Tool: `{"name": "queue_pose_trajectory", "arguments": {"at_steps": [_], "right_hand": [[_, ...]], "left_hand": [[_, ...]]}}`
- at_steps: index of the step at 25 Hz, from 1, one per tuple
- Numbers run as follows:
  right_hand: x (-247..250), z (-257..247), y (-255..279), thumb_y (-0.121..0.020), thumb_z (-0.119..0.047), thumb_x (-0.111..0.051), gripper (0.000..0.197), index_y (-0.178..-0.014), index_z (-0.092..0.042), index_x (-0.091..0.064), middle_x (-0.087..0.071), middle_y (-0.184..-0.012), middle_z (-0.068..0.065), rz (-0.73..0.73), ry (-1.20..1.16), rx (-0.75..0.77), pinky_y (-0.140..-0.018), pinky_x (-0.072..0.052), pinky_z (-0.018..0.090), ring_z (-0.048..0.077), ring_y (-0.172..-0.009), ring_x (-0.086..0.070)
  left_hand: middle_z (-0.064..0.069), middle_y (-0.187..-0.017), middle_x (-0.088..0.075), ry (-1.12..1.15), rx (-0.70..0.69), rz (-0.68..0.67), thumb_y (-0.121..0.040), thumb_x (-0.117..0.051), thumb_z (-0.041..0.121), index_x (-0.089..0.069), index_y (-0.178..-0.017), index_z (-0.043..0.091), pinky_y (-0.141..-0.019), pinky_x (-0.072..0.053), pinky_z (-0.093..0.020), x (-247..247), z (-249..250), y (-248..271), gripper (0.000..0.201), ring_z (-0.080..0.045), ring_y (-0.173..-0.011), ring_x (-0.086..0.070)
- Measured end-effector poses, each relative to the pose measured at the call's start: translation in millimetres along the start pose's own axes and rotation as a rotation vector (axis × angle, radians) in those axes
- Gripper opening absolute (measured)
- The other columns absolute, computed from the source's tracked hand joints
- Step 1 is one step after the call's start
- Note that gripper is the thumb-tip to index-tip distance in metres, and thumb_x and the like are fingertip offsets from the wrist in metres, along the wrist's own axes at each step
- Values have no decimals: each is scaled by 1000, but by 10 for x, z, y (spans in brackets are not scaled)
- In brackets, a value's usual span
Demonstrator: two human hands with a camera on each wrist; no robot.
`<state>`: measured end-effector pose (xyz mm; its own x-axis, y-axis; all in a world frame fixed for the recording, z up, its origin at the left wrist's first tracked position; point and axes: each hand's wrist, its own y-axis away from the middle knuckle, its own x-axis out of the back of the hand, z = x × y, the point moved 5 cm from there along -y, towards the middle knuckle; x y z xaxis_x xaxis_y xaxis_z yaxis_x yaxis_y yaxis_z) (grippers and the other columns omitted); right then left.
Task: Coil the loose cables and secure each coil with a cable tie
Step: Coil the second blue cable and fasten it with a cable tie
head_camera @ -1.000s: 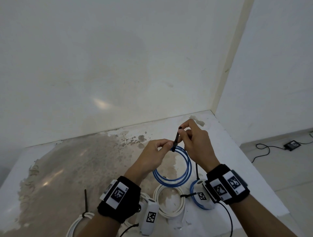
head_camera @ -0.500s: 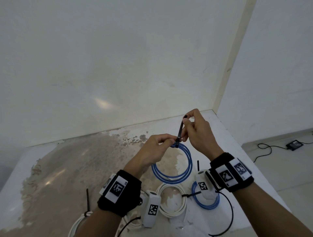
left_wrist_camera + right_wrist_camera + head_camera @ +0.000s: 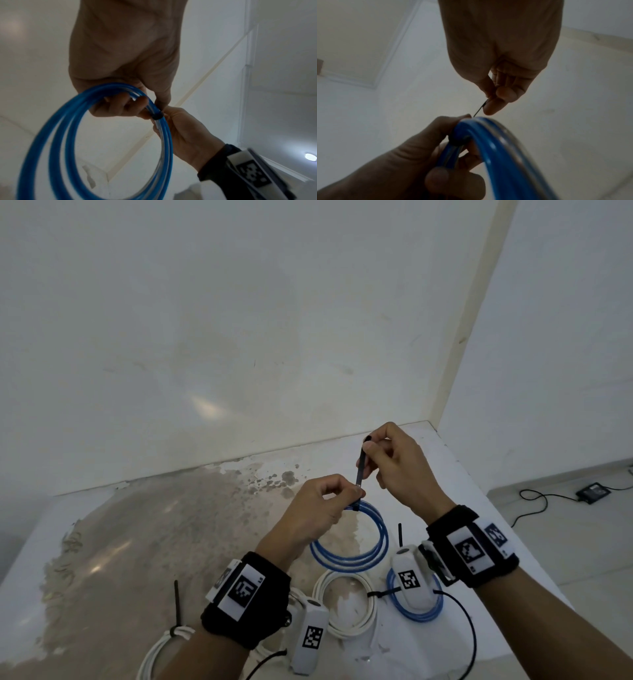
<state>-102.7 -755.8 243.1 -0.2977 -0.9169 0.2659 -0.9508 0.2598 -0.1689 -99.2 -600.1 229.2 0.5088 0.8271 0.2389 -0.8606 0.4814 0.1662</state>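
A blue cable coil (image 3: 352, 556) hangs in the air above the table, held at its top by my left hand (image 3: 352, 494), whose fingers pinch the strands at the black cable tie's band (image 3: 157, 116). My right hand (image 3: 368, 448) pinches the tie's black tail (image 3: 360, 469) and holds it upward from the coil. In the left wrist view the blue loops (image 3: 68, 135) curve down and left. The right wrist view has the thin tail (image 3: 480, 108) between my right fingertips above the coil (image 3: 496, 148).
On the stained white table (image 3: 137, 542) lie tied coils: a white one (image 3: 346, 611) at the middle, a blue one (image 3: 414, 607) to its right, another white one (image 3: 161, 648) at the front left. A black cord and adapter (image 3: 592, 491) lie on the floor at the right.
My right hand has risen with the tie's tail, drawing more of it out above the coil. My left hand has kept its grip and lifted slightly.
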Motion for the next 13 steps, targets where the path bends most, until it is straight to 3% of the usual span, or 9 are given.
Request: {"name": "queue_pose_trajectory", "arguments": {"at_steps": [2, 4, 9, 13], "right_hand": [[-4, -47, -37, -101, -7, -51, 7, -94, -5, -52, -73, -75, 13, -7, -50, -12, -46, -43, 22, 16, -60, -68], [-14, -66, -65, -100, -6, -51, 6, -96, -3, -53, -73, -75, 15, -17, -73, -23, -46, -41, 31, 16, -59, -68], [-44, 50, -56, -100, -6, -52, 9, -97, 2, -54, -73, -73, 11, -25, -104, -78, -48, -41, 31, 15, -58, -67], [-31, 115, -33, -101, -11, -51, 13, -102, 1, -56, -73, -73, 6, -3, -123, -111, -47, -37, 31, 12, -58, -64]], "left_hand": [[-1, -77, -63, -31, -3, -18, -92, -62, 29, -70, -80, 16, -51, -40, -22, 26, 10, -34, 20, -10, -54, -51], [-3, -81, -66, -56, 14, -53, -93, -60, 30, -70, -84, 13, -52, -45, -22, 51, 19, -65, 21, -9, -58, -59], [4, -88, -70, -35, 56, -102, -95, -56, 29, -65, -87, 7, -51, -47, -20, 15, -25, -80, 25, -9, -62, -62], [5, -75, -61, -41, 6, -57, -100, -47, 26, -64, -91, 8, -45, -35, -12, -58, -80, -50, 27, 0, -44, -47]]}}
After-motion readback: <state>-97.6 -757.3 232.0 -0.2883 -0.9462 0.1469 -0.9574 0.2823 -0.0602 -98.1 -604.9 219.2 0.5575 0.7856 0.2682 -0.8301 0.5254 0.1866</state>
